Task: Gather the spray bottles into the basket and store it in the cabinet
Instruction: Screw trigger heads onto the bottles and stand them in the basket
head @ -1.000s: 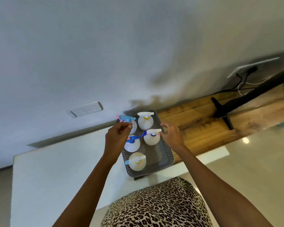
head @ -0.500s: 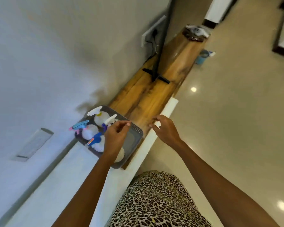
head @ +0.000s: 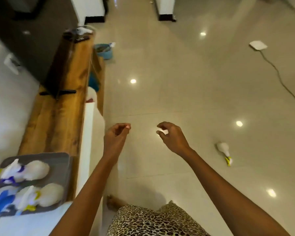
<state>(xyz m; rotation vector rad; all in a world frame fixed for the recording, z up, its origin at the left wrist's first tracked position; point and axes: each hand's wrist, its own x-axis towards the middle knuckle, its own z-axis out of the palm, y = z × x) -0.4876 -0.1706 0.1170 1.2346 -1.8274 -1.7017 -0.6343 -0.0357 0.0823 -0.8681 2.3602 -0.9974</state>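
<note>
The grey basket [head: 65,169] sits at the lower left on the counter, holding several white spray bottles [head: 37,168] with blue and yellow triggers. One more white spray bottle [head: 223,149] with a yellow trigger lies on its side on the floor at the right. My left hand [head: 117,137] and my right hand [head: 171,136] hover over the floor, away from the basket, fingers loosely curled and holding nothing.
A wooden shelf [head: 58,116] with a TV stand foot [head: 58,92] runs along the wall at left. On the floor are a blue bucket [head: 104,51], a white pad [head: 257,45] with a cable, and white furniture bases at the top.
My view has swung right from the basket to the floor. Both hands have left the basket and now hang over the floor, and the fallen bottle has come into view.
</note>
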